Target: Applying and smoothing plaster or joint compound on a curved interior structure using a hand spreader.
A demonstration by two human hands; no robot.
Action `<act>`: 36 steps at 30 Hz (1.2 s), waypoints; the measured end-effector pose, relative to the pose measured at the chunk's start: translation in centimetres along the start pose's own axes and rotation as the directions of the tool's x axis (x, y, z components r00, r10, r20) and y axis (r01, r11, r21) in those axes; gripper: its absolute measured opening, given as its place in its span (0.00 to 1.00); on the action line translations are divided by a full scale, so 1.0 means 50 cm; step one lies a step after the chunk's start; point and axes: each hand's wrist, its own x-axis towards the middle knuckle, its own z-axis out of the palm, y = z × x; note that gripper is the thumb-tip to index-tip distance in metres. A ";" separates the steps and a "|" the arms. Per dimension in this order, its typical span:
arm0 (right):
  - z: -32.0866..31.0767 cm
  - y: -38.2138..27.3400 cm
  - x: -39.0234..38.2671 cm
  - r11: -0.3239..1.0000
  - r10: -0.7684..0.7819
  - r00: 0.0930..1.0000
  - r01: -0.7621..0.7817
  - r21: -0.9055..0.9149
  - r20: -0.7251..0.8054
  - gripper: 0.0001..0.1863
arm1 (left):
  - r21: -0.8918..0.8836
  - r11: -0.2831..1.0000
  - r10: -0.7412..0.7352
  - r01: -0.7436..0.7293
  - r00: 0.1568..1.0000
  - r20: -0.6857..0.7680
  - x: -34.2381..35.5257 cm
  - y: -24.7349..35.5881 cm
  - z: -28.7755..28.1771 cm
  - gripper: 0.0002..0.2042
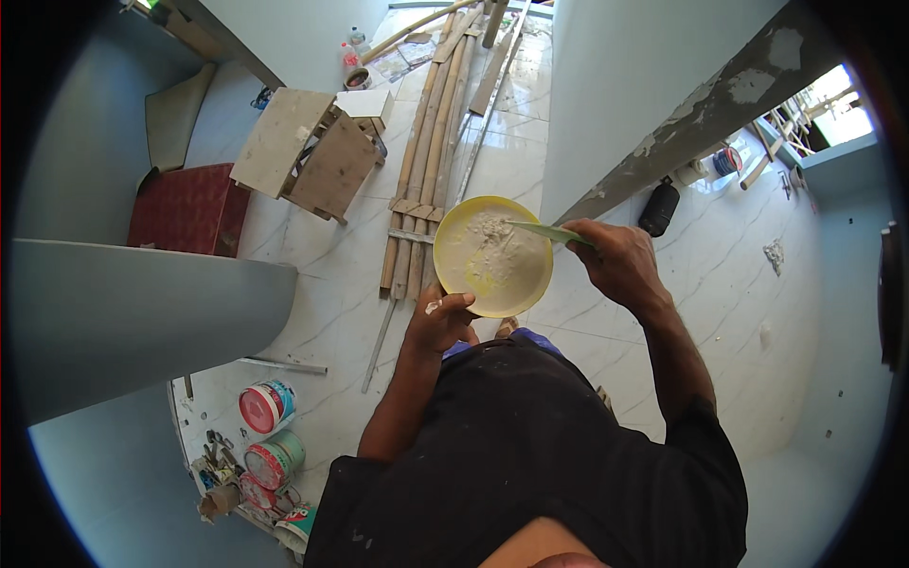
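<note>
A round yellow bowl [454,270] holds whitish, lumpy paste [492,227], some of it smeared on the inner wall. My left hand [443,317] grips the bowl's near left rim, thumb over the edge and the other fingers mostly hidden beneath; a white smudge marks a finger. From the right, my right hand [611,260] is closed around a light green, flat-bladed spreader [549,231]. Its tip reaches over the rim to the paste; whether it touches the paste I cannot tell.
Ahead on the tiled floor lies a bundle of bamboo poles [426,142] beside a long metal bar [492,104]. A wooden stool [327,156] and a red box-like block [185,208] stand left. Several paint buckets [268,407] sit lower left. A black container [658,206] lies right, near a wall edge.
</note>
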 end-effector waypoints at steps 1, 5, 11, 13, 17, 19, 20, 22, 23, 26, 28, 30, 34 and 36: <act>0.006 -0.004 -0.002 0.997 -0.064 0.998 0.064 -0.038 -0.005 0.08 | -0.002 1.000 -0.006 0.006 1.000 -0.005 -0.004 -0.006 -0.006 0.34; 0.038 0.002 -0.003 0.978 -0.176 0.984 0.171 -0.119 -0.029 0.10 | 0.058 0.998 -0.033 0.030 0.998 0.047 0.000 -0.014 -0.022 0.34; 0.037 0.007 -0.013 0.953 -0.257 0.962 0.267 -0.145 0.088 0.11 | 0.020 1.000 0.009 -0.009 1.000 0.004 -0.003 -0.025 -0.029 0.34; 0.039 0.008 -0.019 0.979 -0.142 0.990 0.140 -0.148 -0.002 0.11 | 0.035 0.998 0.047 -0.047 0.999 -0.014 -0.003 -0.031 -0.027 0.35; 0.054 -0.003 -0.006 0.983 -0.079 0.997 0.080 -0.166 0.012 0.12 | 0.066 0.996 0.055 -0.055 0.998 0.003 -0.006 -0.037 -0.030 0.35; 0.069 -0.001 -0.010 0.973 -0.154 0.987 0.160 -0.167 0.048 0.11 | 0.085 0.994 0.060 -0.061 0.998 0.018 -0.001 -0.040 -0.034 0.35; 0.069 -0.005 -0.012 0.973 -0.150 0.987 0.156 -0.168 0.047 0.11 | 0.072 0.995 0.069 -0.066 0.997 -0.035 0.002 -0.042 -0.037 0.35; 0.062 -0.009 -0.018 0.986 -0.087 0.995 0.093 -0.141 0.046 0.09 | 0.055 0.996 0.073 -0.068 0.993 -0.089 0.004 -0.045 -0.036 0.35; 0.060 -0.010 -0.013 0.986 -0.083 0.995 0.089 -0.143 0.048 0.09 | 0.041 0.999 0.035 -0.033 0.997 -0.068 0.003 -0.041 -0.037 0.34; 0.060 -0.012 0.008 0.991 0.006 0.997 -0.017 -0.135 -0.081 0.08 | 0.039 0.999 0.006 -0.004 0.999 -0.049 0.002 -0.042 -0.021 0.34; 0.073 -0.007 0.015 0.981 0.009 0.999 -0.015 -0.195 -0.031 0.08 | 0.051 0.998 0.025 -0.022 0.998 -0.055 0.006 -0.041 -0.017 0.34; 0.081 -0.011 0.002 0.983 -0.013 1.000 0.013 -0.184 0.001 0.07 | 0.050 0.999 0.018 -0.015 0.999 -0.047 0.009 -0.041 -0.016 0.35; 0.081 -0.016 -0.027 0.994 0.012 1.000 -0.012 -0.110 0.001 0.07 | 0.053 0.994 0.099 -0.094 0.990 -0.097 0.022 -0.066 -0.028 0.35; 0.081 -0.007 -0.026 0.992 0.073 0.997 -0.075 -0.105 -0.026 0.08 | 0.064 0.996 0.067 -0.064 0.997 -0.048 0.025 -0.068 -0.035 0.34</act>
